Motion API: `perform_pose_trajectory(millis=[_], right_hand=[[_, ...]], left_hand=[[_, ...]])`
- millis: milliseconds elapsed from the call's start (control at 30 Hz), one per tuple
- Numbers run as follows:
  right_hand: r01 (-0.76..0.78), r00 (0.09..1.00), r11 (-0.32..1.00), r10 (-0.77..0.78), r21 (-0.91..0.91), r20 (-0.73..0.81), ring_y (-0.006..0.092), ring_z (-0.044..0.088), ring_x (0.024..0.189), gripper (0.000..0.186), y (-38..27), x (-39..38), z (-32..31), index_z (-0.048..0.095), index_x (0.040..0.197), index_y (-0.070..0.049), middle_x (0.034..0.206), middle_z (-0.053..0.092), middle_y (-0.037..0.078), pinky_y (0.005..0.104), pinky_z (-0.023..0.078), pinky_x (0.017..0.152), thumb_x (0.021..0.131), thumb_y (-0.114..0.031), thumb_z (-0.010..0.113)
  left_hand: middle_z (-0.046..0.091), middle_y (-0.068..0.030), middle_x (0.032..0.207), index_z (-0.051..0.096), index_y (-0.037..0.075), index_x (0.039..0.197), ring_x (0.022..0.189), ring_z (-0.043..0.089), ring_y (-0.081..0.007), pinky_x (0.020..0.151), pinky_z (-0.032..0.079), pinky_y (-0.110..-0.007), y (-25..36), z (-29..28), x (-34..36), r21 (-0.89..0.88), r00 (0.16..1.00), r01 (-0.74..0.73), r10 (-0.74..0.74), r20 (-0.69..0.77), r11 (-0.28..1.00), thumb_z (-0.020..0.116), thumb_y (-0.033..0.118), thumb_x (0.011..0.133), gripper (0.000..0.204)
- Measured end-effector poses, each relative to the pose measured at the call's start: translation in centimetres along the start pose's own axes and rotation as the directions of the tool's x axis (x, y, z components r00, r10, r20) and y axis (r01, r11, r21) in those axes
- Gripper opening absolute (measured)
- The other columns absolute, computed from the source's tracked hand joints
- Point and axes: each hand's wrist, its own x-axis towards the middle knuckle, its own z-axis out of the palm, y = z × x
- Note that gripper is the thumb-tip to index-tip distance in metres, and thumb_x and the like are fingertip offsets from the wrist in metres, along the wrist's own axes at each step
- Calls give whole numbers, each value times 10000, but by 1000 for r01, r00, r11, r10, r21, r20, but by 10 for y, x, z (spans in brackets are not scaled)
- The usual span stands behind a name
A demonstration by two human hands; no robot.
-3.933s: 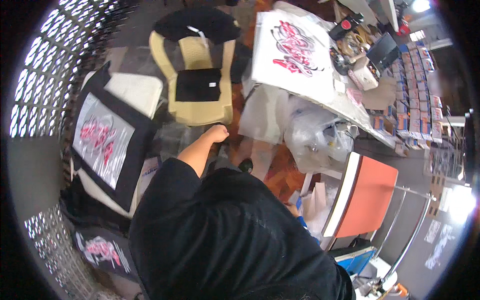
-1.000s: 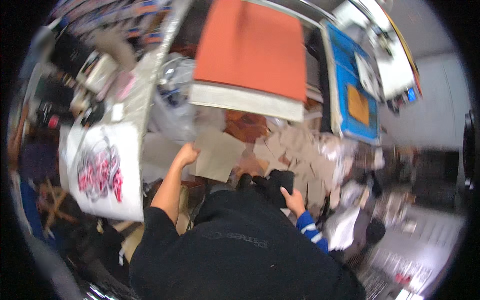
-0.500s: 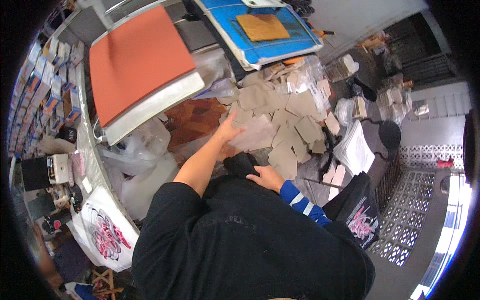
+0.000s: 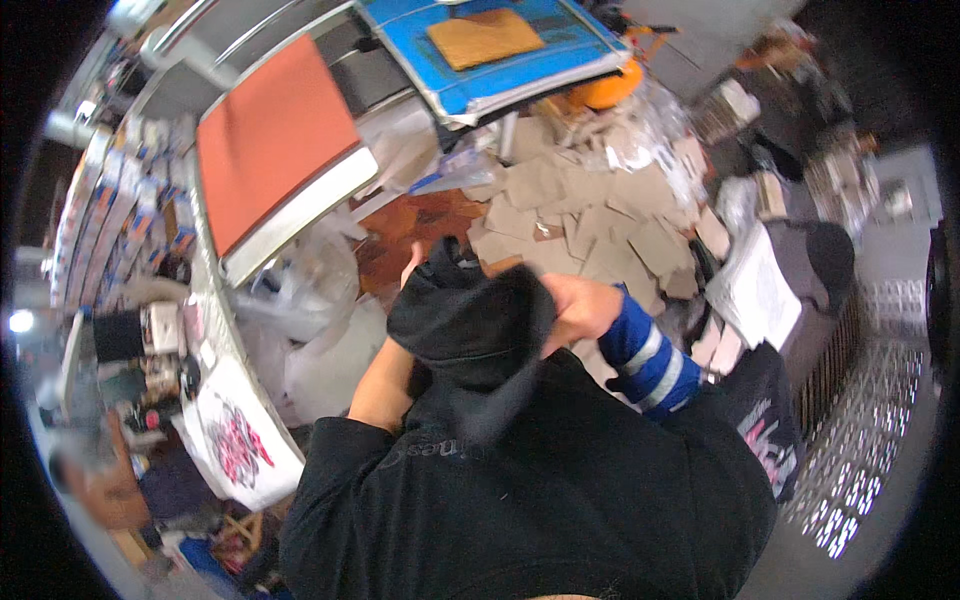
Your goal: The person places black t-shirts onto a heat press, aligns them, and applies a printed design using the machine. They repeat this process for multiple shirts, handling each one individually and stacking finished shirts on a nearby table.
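Observation:
A bunched black cloth garment [image 4: 465, 320] is raised in front of my chest, its folds partly blurred. My right hand [image 4: 583, 308], below a blue cuff with pale stripes, is closed on the garment's right edge. My left hand [image 4: 414, 264] is at the garment's upper left; one outstretched finger or thumb shows, and the cloth hides the remaining fingers. The left forearm passes behind the hanging cloth. Beyond my hands, scattered beige sheets [image 4: 600, 225] cover the floor, beside reddish-brown flooring [image 4: 420, 222].
An orange-red padded board [image 4: 280, 145] stands at the far left, near a blue board [image 4: 490, 85] bearing a tan pad [image 4: 485, 40]. Clear plastic [image 4: 310, 290] lies left of me. A white printed cloth [image 4: 245, 435] hangs lower left; a black printed cloth [image 4: 765, 425] is at right.
My right hand has lifted the black garment from my lap and spread it. My left hand, earlier stretched out with open fingers, is now mostly behind the cloth. The view has shifted.

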Motion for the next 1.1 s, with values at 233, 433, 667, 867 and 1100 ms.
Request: perform_pose_trajectory(millis=[233, 433, 667, 867, 1100], right_hand=[[-275, 632, 887, -123, -370, -765, 196, 678, 1041, 304, 99, -24, -98, 681, 1180, 2, 1158, 721, 100, 358, 535, 909, 923, -159, 699], [295, 799, 738, -539, -606, -267, 254, 478, 1377, 624, -3, 105, -24, 527, 1422, -53, 1536, 450, 116, 397, 419, 1107, 871, -185, 788], [575, 815, 582, -467, -576, 342, 355, 480, 1397, 291, -67, 160, -12, 687, 1037, -1, 1440, 572, 189, 444, 381, 1143, 777, -49, 809], [400, 889, 854, -449, -332, -84, 141, 563, 740, 243, -62, 151, -12, 565, 749, -48, 774, 613, 17, 295, 460, 696, 771, -80, 805], [325, 805, 669, -566, -668, -175, 212, 659, 838, 302, -45, 173, 27, 558, 750, -39, 868, 676, 87, 347, 518, 806, 771, -155, 836]], left_hand=[[706, -76, 1075, 632, 30, 1182, 928, 694, -172, 831, 582, -343, 88, 77, -52, 421, 814, -574, 545, 202, 702, 648, 171, 1002, 229], [705, -84, 997, 630, 15, 1081, 886, 695, -195, 852, 560, -327, 73, 109, -102, 326, 754, -644, 506, 418, 692, 722, 105, 919, 207], [692, -66, 943, 652, -21, 1027, 884, 641, -147, 810, 503, -278, 99, 125, -189, 585, 612, -743, 683, 398, 324, 704, 84, 920, 158], [695, -89, 772, 706, -6, 901, 724, 639, -141, 676, 504, -300, 113, 114, -268, 892, 198, 18, 876, 439, -451, 794, 90, 835, 146], [638, -62, 659, 682, -11, 793, 636, 541, -83, 590, 473, -309, 141, 46, -294, 965, 353, -37, 900, 257, -261, 884, 110, 726, 246]])
